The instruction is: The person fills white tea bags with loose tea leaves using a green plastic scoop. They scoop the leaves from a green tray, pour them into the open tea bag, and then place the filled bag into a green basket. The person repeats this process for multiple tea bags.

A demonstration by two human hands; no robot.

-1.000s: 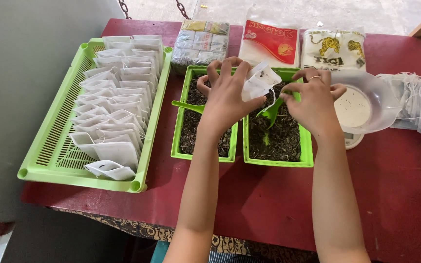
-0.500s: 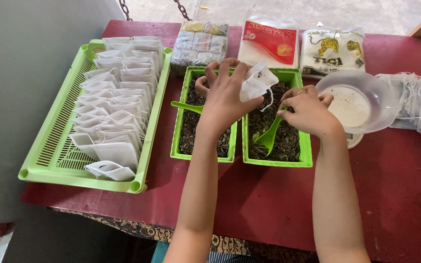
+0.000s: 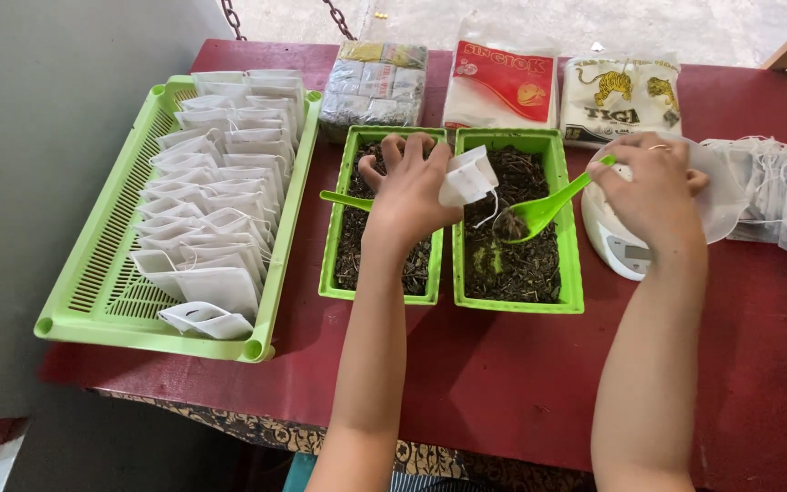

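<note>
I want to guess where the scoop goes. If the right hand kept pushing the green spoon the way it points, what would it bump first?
Probably the small white paper bag in the left hand; the green plastic spoon tips toward it, though depth is unclear.

A single head-worn view is given, looking steeply down and forward over the red table (image 3: 503,383) from close above (forearms entering from the bottom edge). No second view is provided, so nothing is shared.

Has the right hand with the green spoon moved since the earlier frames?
Yes. The right hand has swung right, off the right tray of dark leaves and over the white scale, lifting the green spoon.
</note>
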